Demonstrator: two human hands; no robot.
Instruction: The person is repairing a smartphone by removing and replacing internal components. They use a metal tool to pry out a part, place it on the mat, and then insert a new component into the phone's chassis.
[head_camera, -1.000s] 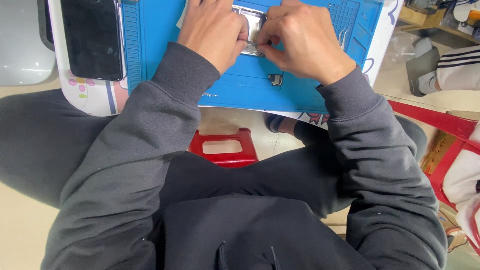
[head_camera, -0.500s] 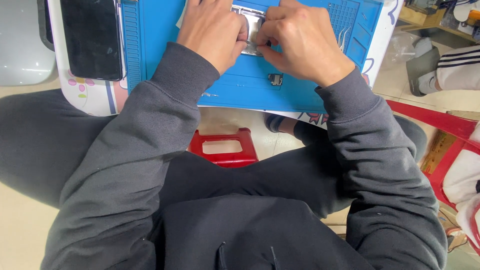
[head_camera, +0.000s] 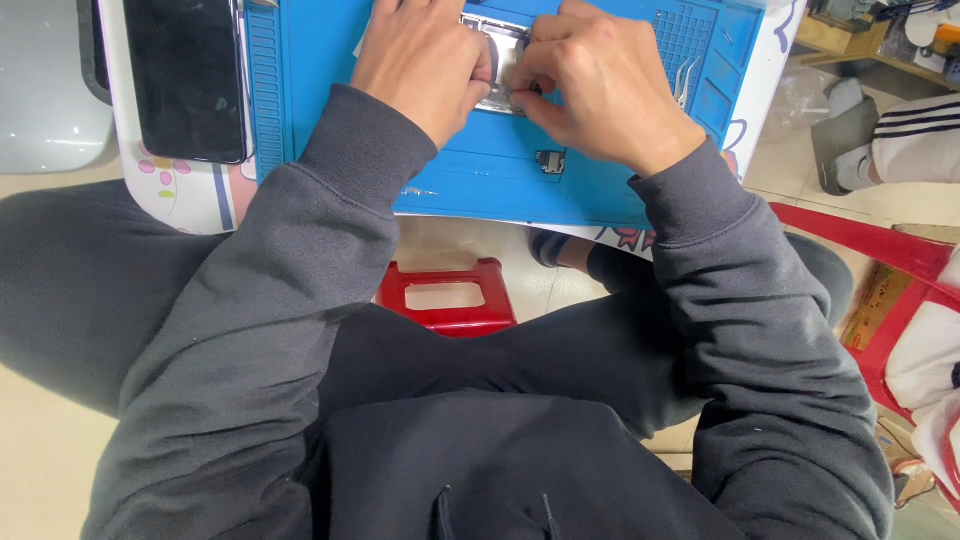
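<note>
Both hands work at the top of the view over a blue repair mat (head_camera: 470, 180). My left hand (head_camera: 425, 60) and my right hand (head_camera: 605, 85) meet on a small silver device (head_camera: 503, 55), an opened phone body lying on the mat. Fingers of both hands pinch at its near edge; most of the device is hidden under them. A tiny dark part (head_camera: 550, 160) lies loose on the mat just below my right hand. Metal tweezers (head_camera: 688, 80) rest on the mat to the right.
A black phone screen (head_camera: 185, 80) lies face up on the white table at the left. A red plastic stool (head_camera: 448, 297) shows between my knees. Red stool parts (head_camera: 880, 250) and another person's dark striped sleeve (head_camera: 915, 140) are at the right.
</note>
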